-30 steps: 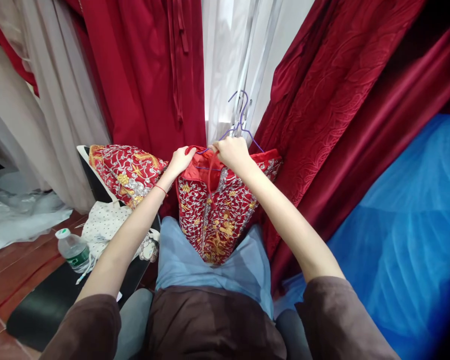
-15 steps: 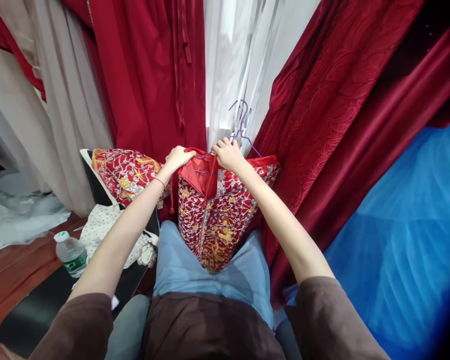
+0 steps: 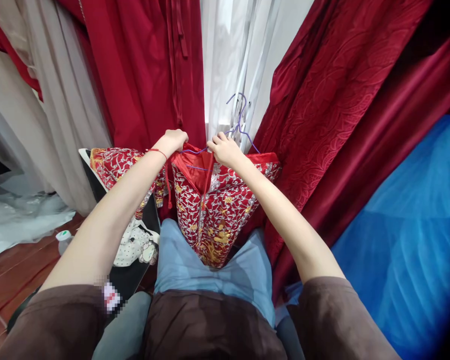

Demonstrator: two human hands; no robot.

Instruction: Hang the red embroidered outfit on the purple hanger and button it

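A red garment (image 3: 225, 210) with silver and gold embroidery hangs in front of my knees on a purple wire hanger (image 3: 241, 112). Its red lining shows through the V-shaped opening at the top. My left hand (image 3: 175, 140) is closed at the garment's upper left corner, beside the hanger's end; its fingertips are partly hidden. At the opening's right edge, my right hand (image 3: 225, 150) pinches the top of the cloth. A thin red cord (image 3: 168, 187) dangles below my left hand. The hanger's hook points up, clear of both hands.
Another embroidered red piece (image 3: 110, 165) lies on a black surface (image 3: 125, 280) at left, with a dotted white cloth bag (image 3: 133, 245). A plastic bottle (image 3: 63, 240) is partly behind my left forearm. Red gowns (image 3: 146, 75) hang ahead; blue fabric (image 3: 405, 240) spreads at right.
My left hand has moved up and slightly left along the garment's top corner. The hanger has risen a little. My right hand keeps its pinch, shifted slightly left.
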